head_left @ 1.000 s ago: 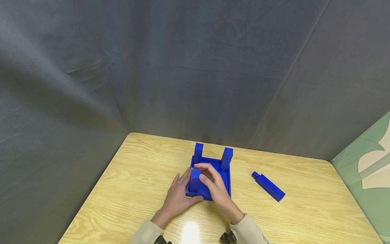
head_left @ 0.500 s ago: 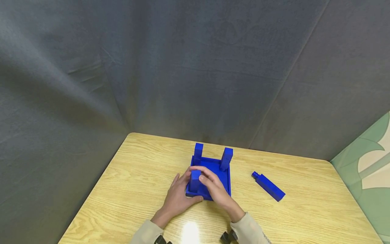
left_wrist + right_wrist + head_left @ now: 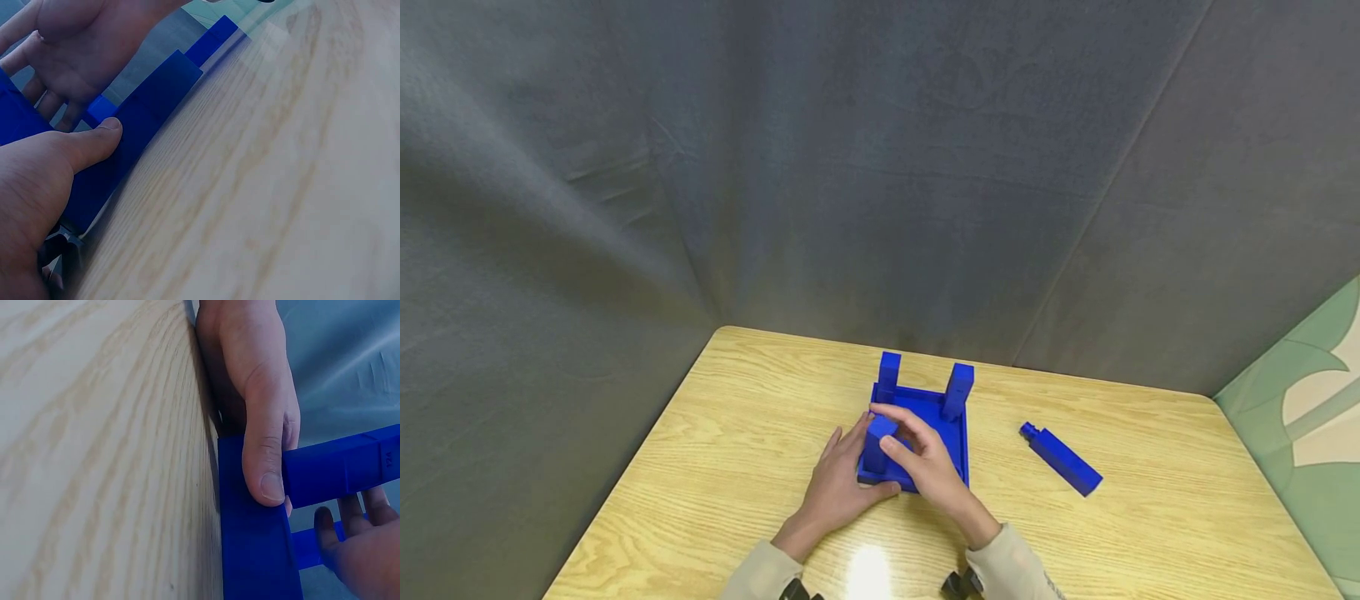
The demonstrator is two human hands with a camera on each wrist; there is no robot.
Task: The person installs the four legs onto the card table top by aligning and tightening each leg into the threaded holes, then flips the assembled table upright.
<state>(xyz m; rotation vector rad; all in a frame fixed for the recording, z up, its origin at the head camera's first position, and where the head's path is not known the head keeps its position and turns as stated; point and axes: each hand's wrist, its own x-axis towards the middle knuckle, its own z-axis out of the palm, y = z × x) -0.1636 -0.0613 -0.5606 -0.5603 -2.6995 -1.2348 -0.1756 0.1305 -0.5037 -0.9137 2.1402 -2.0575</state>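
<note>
A shallow blue square tray with a low rim lies on the table. At its near-left corner stands a square blue post. My left hand grips that corner, its thumb pressed along the front wall, as the left wrist view shows. My right hand holds the post near its top, thumb on the near side and fingers reaching round behind. In the right wrist view the post rises from the tray beside the left thumb. Two more posts, far-left and far-right, stand upright at the back corners.
A loose blue post with a notched, narrower end lies on the wooden table to the right of the tray. Grey curtain hangs behind and left of the table. A green leaf-patterned surface is at the far right.
The near-left post has turned a little about its upright axis. My right fingers and thumb have shifted around it. The left hand and tray have stayed in place.
</note>
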